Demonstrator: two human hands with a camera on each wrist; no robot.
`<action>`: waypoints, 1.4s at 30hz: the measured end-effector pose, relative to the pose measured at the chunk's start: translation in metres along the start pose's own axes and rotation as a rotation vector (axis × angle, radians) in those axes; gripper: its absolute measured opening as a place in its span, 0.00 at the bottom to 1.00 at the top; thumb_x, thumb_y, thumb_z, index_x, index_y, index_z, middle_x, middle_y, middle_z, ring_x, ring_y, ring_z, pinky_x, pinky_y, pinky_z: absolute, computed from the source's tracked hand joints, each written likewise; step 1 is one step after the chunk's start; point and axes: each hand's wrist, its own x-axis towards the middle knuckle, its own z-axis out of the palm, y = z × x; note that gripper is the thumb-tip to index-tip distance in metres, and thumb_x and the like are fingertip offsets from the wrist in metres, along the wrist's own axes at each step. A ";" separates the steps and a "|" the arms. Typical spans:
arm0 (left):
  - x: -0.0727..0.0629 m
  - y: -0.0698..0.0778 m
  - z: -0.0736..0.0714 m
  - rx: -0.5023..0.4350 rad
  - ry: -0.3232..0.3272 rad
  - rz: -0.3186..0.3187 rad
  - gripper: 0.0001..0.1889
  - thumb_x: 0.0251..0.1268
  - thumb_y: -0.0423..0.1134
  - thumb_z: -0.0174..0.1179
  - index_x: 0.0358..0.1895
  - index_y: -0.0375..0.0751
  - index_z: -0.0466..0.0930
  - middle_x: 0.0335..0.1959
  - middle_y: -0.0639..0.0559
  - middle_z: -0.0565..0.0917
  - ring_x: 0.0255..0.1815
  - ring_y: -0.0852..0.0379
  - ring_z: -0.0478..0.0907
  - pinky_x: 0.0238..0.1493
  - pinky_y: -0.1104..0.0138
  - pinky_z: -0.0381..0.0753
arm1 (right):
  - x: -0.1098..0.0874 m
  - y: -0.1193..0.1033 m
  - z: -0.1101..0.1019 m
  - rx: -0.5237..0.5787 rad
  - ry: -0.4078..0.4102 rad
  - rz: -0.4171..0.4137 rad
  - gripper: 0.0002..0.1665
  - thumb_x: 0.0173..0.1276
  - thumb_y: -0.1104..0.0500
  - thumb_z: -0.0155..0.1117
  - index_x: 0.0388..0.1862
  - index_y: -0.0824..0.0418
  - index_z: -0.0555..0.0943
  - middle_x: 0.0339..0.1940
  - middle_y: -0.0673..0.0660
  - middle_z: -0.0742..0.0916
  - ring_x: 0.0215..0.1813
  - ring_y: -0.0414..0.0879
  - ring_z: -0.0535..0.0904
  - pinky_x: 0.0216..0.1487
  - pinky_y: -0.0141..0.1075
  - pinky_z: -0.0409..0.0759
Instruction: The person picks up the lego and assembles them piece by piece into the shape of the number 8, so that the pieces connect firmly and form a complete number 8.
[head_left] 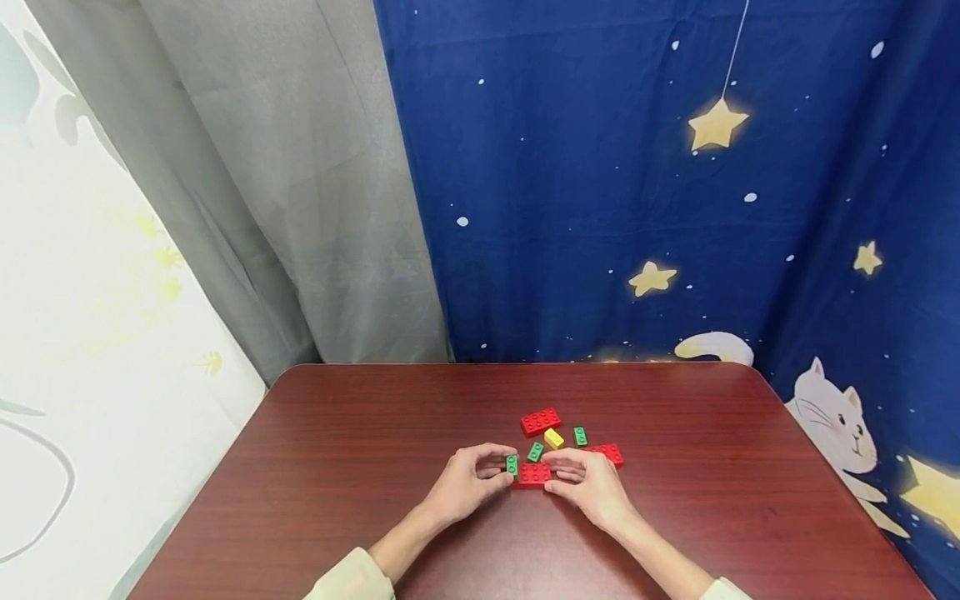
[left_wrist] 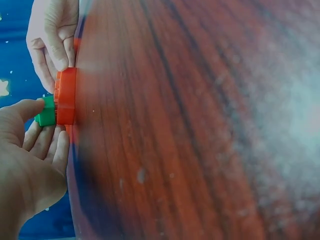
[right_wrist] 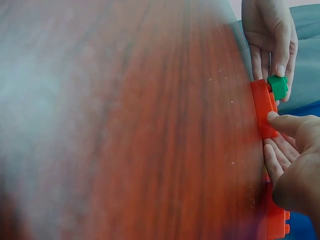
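My left hand (head_left: 467, 483) pinches a small green toy brick (head_left: 512, 466) between thumb and fingers, at the left end of a red toy brick (head_left: 534, 475) on the table. In the left wrist view the green brick (left_wrist: 46, 112) is up at the studded side of the red brick (left_wrist: 66, 96); whether it is pressed on, I cannot tell. The right hand (head_left: 591, 485) holds the red brick's right end, thumb at the near side and fingers at the far side. In the right wrist view that thumb (right_wrist: 282, 120) touches the red brick (right_wrist: 264, 107).
Beyond the hands lie a second green brick (head_left: 535, 452), a yellow brick (head_left: 553, 438), another green brick (head_left: 580, 436) and a red brick (head_left: 541, 422). One more red brick (head_left: 609, 453) is partly behind the right hand. Curtains (head_left: 525, 275) hang behind the table (head_left: 360, 450).
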 end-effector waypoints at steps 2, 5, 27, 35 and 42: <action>0.001 0.000 0.000 0.000 -0.002 -0.005 0.17 0.69 0.27 0.70 0.60 0.31 0.85 0.55 0.40 0.88 0.56 0.43 0.88 0.56 0.62 0.87 | 0.000 0.000 0.000 -0.008 0.004 -0.001 0.22 0.62 0.71 0.80 0.55 0.72 0.87 0.51 0.67 0.91 0.55 0.62 0.89 0.56 0.43 0.88; 0.002 -0.002 0.000 0.003 -0.006 -0.009 0.17 0.69 0.28 0.71 0.59 0.32 0.85 0.55 0.41 0.89 0.55 0.44 0.88 0.55 0.64 0.87 | 0.000 0.001 -0.001 -0.018 0.011 0.001 0.22 0.61 0.71 0.81 0.54 0.72 0.87 0.51 0.67 0.91 0.54 0.61 0.89 0.56 0.43 0.88; 0.006 -0.003 0.005 0.080 0.023 -0.015 0.16 0.66 0.29 0.72 0.55 0.32 0.88 0.50 0.46 0.91 0.51 0.50 0.89 0.53 0.66 0.88 | 0.001 0.001 0.000 -0.012 0.015 0.035 0.20 0.60 0.71 0.81 0.52 0.72 0.88 0.49 0.67 0.91 0.52 0.59 0.90 0.54 0.41 0.89; 0.004 -0.004 0.005 0.072 0.033 0.005 0.16 0.65 0.28 0.72 0.55 0.30 0.88 0.50 0.44 0.91 0.51 0.49 0.90 0.52 0.66 0.88 | 0.002 0.000 0.002 -0.012 0.014 0.035 0.20 0.60 0.72 0.81 0.52 0.72 0.88 0.49 0.66 0.91 0.52 0.60 0.90 0.54 0.40 0.89; 0.004 -0.006 0.006 0.030 0.032 0.026 0.16 0.66 0.28 0.72 0.56 0.29 0.87 0.51 0.40 0.90 0.51 0.44 0.89 0.53 0.62 0.88 | 0.002 0.000 0.002 -0.016 0.015 0.034 0.20 0.60 0.72 0.81 0.52 0.72 0.88 0.49 0.66 0.91 0.52 0.60 0.90 0.54 0.40 0.89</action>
